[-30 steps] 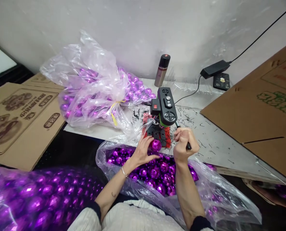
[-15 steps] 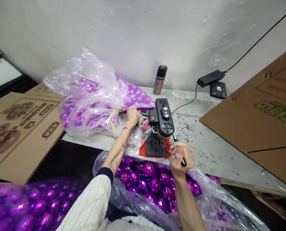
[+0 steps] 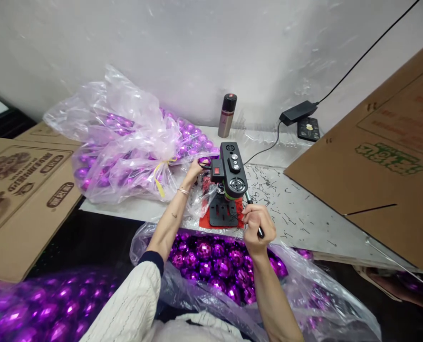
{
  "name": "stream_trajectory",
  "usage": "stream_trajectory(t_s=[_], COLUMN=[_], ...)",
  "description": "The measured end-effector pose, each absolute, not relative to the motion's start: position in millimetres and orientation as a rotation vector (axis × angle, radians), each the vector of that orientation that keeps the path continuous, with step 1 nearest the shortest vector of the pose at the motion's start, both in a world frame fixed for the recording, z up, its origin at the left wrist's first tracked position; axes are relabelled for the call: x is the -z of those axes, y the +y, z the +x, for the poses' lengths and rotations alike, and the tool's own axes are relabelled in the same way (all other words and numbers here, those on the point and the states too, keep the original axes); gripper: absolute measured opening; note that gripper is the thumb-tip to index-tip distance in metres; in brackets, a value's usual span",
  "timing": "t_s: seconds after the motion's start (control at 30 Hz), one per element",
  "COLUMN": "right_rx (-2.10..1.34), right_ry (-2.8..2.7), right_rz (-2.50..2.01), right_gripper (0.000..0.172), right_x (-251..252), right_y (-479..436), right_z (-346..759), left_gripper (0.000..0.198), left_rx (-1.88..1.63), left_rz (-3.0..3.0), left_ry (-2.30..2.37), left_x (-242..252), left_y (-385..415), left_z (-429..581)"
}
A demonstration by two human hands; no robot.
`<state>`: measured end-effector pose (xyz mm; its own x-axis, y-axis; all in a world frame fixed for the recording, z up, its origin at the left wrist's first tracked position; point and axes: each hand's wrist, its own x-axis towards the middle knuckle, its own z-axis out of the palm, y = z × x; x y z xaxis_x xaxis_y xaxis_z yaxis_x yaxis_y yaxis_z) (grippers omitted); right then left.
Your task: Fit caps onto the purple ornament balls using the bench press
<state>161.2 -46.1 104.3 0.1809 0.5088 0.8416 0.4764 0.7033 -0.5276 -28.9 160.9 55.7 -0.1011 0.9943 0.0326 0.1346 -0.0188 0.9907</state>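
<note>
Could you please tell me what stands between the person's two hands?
The small black machine stands between the left hand and the right hand, which grips its lever, as the head view shows.

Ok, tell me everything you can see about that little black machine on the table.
The small black machine stands upright on a black base plate set on a red mat. Its plastic-looking head carries buttons, a round grille and a red switch, with a green band beneath. The right hand grips its side lever; the left hand is just beside it.
</note>
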Motion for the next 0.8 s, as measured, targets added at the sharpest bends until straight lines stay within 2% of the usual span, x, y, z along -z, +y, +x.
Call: stream_trajectory(t_s=[0.2,0.33,0.47,0.67,0.8], right_rx=[-0.067,-0.079,-0.071,-0.053,-0.049], right_ry=[-1.367,-1.356,-1.380,-1.400,-1.436], right_rz=[-0.907,-0.909,-0.887,-0.912,-0.888], right_gripper=[0.035,0.036,0.036,0.036,0.034], right_x=[-110.8,-115.6,-117.7,-119.9,-121.7], right_y=[-41.7,-40.4,-40.1,-41.3,-42.9], right_z=[158.6,158.0,158.2,157.9,158.8], left_gripper=[0.028,0.052,0.057,0.077,0.068], left_rx=[-1.064,-1.093,-1.136,-1.214,-1.228], left_rz=[0.840,0.828,0.929,1.262,1.412], left_ry=[1.074,1.002,1.056,1.317,1.428], left_x=[-59.6,-56.5,-38.7,-1.4,7.6], left_y=[75.2,13.8,-33.4,-47.5,-28.9], left_z=[-66.4,-66.7,-49.0,-14.8,-7.2])
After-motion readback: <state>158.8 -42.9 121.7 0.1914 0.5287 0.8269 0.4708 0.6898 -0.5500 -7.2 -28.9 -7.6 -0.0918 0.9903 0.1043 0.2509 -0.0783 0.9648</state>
